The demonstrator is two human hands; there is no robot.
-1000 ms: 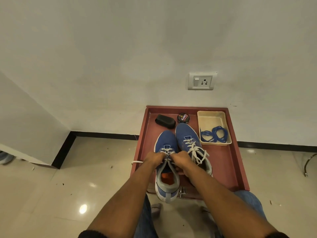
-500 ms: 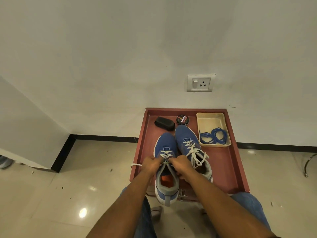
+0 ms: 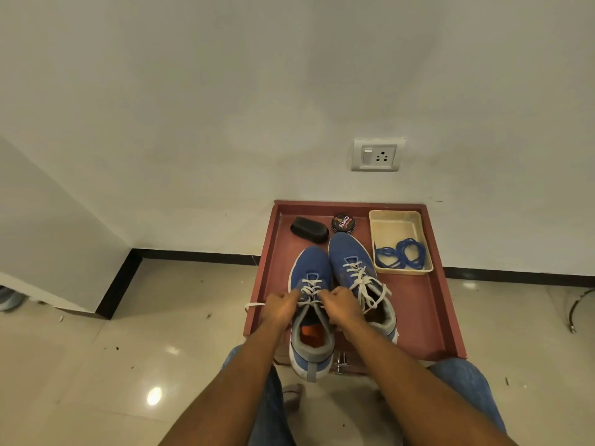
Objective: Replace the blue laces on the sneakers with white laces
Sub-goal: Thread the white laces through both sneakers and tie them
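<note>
Two blue sneakers stand side by side on a red-brown tray table (image 3: 428,317). The left sneaker (image 3: 310,320) carries a white lace (image 3: 310,289) threaded partway up. My left hand (image 3: 278,309) pinches one end of that lace at the shoe's left side, and a loose bit of lace (image 3: 254,305) sticks out past the tray's left rim. My right hand (image 3: 343,309) pinches the other end at the shoe's right side. The right sneaker (image 3: 357,278) is laced in white with its ends hanging loose. The blue laces (image 3: 402,257) lie coiled in a cream tray (image 3: 399,223).
A black brush (image 3: 309,229) and a round polish tin (image 3: 343,223) sit at the tray table's far edge. The table stands against a white wall with a socket (image 3: 378,154). My knees in jeans (image 3: 463,378) are below it, over a glossy tiled floor.
The view has tilted slightly, so the table sits lower in the frame. Both hands have stayed at the left sneaker's lace, spreading a little apart.
</note>
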